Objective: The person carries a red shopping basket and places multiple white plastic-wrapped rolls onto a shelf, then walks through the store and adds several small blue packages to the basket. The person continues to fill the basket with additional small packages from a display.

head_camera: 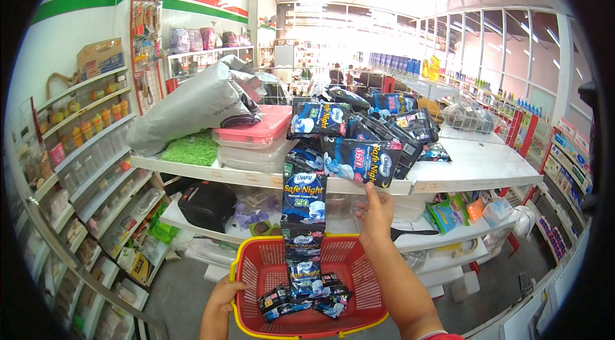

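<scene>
My left hand [223,297] grips the yellow-edged rim of a red plastic shopping basket [254,256] at its left side. Black-and-blue Charm sanitary pad packs [277,302] lie in the bottom of this basket. A joined strip of Charm packs [303,198] hangs from the shelf top down into it. My right hand [377,212] is raised above the basket's right side. One fingertip meets the lower edge of a larger Charm pack [360,160] overhanging the shelf; whether the fingers pinch it is unclear. More packs [399,133] are heaped behind.
The white shelf [471,174] carries a grey plastic sack [192,104], a pink-lidded container [254,126] and green shaggy fabric [191,149]. On the tier below stand a black box [207,205] and a green packet [449,215]. Stocked shelving [96,138] lines the left wall.
</scene>
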A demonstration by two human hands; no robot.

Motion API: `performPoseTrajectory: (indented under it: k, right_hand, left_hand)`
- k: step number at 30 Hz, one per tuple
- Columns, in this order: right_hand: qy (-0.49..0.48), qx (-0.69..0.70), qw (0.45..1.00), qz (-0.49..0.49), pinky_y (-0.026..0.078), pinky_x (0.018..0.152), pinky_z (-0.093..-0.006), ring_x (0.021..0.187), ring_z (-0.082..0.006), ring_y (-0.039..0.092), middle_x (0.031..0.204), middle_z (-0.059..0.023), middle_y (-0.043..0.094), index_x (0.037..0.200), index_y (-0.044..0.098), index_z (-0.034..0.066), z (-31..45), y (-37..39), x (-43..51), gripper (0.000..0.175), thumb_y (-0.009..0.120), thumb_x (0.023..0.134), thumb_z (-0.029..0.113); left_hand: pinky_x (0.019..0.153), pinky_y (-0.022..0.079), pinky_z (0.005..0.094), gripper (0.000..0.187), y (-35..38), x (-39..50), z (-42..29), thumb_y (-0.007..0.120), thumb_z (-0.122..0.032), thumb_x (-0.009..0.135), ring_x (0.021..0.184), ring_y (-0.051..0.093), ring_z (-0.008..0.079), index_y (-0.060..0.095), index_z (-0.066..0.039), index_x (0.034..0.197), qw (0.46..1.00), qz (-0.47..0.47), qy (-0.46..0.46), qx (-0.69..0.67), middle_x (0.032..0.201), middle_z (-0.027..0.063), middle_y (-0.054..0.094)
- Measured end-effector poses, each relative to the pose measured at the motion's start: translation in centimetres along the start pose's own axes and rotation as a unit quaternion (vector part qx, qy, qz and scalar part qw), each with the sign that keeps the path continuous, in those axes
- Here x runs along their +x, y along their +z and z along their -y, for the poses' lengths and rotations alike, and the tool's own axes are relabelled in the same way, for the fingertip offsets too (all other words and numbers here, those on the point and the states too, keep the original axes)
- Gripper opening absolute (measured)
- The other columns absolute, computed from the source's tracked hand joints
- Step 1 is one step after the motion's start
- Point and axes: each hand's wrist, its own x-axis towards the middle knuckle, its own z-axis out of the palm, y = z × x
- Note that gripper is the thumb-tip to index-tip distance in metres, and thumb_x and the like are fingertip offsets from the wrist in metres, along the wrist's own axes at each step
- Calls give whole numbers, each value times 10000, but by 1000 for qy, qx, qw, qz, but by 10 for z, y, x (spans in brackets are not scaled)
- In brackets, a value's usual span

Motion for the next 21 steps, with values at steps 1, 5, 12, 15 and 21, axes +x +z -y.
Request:
performPoseTrajectory:
  k: [1,5,12,15,21]
  right_hand:
    - [-47,-24,998,-39,448,898,-387,1073,-249,535,1210,-153,504,1289,447,5,-1,-1,0,678,789,851,394]
    - [-287,-232,920,-131,406,963,-396,1137,-275,468,1290,-184,442,1394,406,-46,11,-6,21,842,832,806,378]
    - [-306,-301,903,-21,455,907,-353,1008,-212,575,1044,-130,653,1095,636,-24,46,0,36,469,844,762,232]
    - [-285,-160,941,86,479,857,-313,924,-153,607,1027,-87,662,1066,597,-4,49,3,23,365,806,791,112]
    - [-356,-150,908,164,480,910,-316,1012,-161,611,1124,-93,638,1094,544,18,33,-7,-9,361,753,802,-13]
  left_hand:
    - [813,588,395,438,0,1,1,641,66,796,910,703,257,605,18,1231,1000,-6,5,6,1055,134,706]
    - [807,586,391,428,-2,1,3,644,67,787,903,702,258,610,22,1211,999,-26,5,27,1051,135,706]
    - [804,586,399,436,0,2,4,643,68,778,892,702,262,606,28,1211,1000,-16,-1,10,1053,138,702]
    - [799,587,398,437,2,-1,3,639,67,780,885,701,262,603,32,1214,1000,-19,-4,6,1050,137,699]
    - [788,599,401,436,7,-4,1,625,59,775,877,705,271,603,22,1209,1000,-13,17,20,1039,144,696]
